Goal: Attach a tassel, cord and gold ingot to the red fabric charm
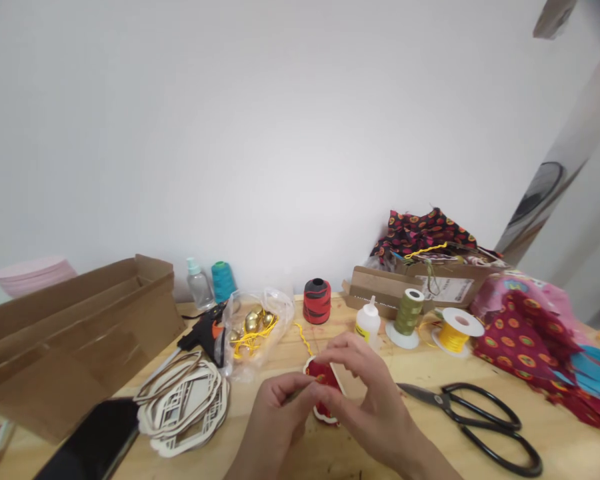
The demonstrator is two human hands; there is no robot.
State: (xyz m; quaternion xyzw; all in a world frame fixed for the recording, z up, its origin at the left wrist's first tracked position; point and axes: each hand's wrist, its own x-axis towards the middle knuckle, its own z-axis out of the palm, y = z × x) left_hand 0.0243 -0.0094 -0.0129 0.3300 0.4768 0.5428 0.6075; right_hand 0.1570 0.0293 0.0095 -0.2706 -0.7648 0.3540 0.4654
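My left hand (284, 415) and my right hand (373, 400) meet fingertip to fingertip low in the middle of the head view. Both are closed in a pinch; the right hand's other fingers arch above. Something small and olive-toned shows at the left fingers, too covered to name. Just beneath and behind the fingertips lies a red piece with a pale scalloped wooden rim (326, 418), partly hidden by the hands. A twisted yellow cord (304, 339) runs from its top toward the back.
Black-handled scissors (473, 410) lie at right, near thread spools (409, 312) and a glue bottle (368, 323). Left are wooden cutouts (183, 403), a glue gun (207, 339), a phone (90, 440) and a cardboard box (115, 340). Bagged gold bells (253, 323) and a red-black spool (317, 301) stand behind.
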